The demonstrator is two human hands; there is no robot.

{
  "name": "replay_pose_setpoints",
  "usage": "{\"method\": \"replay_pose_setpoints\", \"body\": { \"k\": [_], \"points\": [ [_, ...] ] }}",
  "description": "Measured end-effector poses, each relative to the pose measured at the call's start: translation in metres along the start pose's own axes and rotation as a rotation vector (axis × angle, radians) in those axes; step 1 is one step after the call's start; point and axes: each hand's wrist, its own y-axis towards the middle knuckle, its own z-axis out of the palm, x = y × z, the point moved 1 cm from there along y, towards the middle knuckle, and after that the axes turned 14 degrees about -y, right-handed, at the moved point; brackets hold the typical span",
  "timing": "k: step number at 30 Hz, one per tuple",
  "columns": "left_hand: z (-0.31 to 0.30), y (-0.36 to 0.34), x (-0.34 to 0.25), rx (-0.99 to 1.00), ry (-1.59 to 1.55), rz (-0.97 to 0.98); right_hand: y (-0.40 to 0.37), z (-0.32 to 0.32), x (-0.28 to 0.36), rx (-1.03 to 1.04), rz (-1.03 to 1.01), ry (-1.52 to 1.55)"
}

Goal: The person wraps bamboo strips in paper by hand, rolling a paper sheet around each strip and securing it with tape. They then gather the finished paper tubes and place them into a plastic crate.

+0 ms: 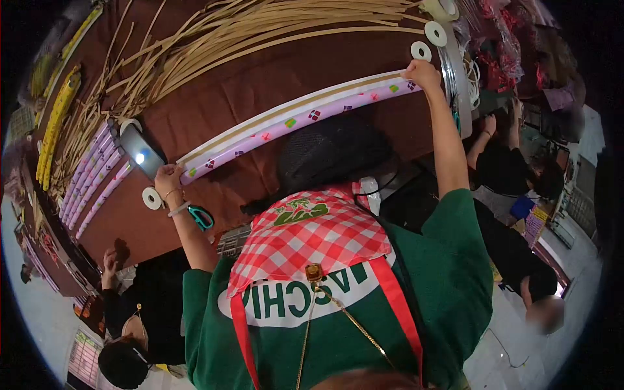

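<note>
A long strip of lilac patterned paper stretches across the brown-covered table in front of me. Its far edge is white, and a narrow tan strip lies along it. At the paper's left end, my left hand is closed with its fingers pinching the end. My right hand is closed on the right end, near two white tape rolls. Beside my left hand are a phone with a bright reflection and a white ring-shaped roll. Teal-handled scissors lie just below my left wrist.
Many loose tan strips are heaped along the far side. Several lilac-wrapped strips and yellow bundles lie at the left. A black mesh object stands between me and the paper. People in black sit on both sides.
</note>
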Motion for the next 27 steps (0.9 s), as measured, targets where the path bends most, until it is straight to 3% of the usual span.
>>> {"method": "replay_pose_setpoints", "body": {
  "k": [1,3,4,11,14,18,22,27],
  "points": [
    [0.000,0.000,0.002,-0.008,-0.004,-0.007,-0.005,-0.003,0.010,-0.024,0.017,-0.023],
    [0.000,0.003,0.007,-0.023,-0.007,-0.057,0.007,0.018,0.015,0.012,-0.236,0.191],
    [0.000,0.004,0.010,-0.026,-0.008,-0.061,-0.009,0.009,0.034,0.008,-0.255,0.205],
    [0.001,-0.004,-0.009,-0.018,0.051,-0.039,-0.002,0.015,0.031,0.032,-0.165,0.176],
    [0.000,-0.004,-0.010,-0.038,0.092,-0.057,-0.013,-0.004,0.031,-0.076,-0.083,-0.102],
    [-0.001,0.009,0.020,-0.030,0.117,-0.020,-0.029,-0.005,0.070,-0.017,-0.241,0.048],
    [0.000,0.003,0.003,-0.040,0.184,-0.012,-0.052,0.003,0.128,0.148,-0.328,0.184],
    [0.001,0.006,0.014,-0.046,0.135,-0.025,-0.045,0.002,0.121,0.166,-0.253,0.104]
  ]
}}
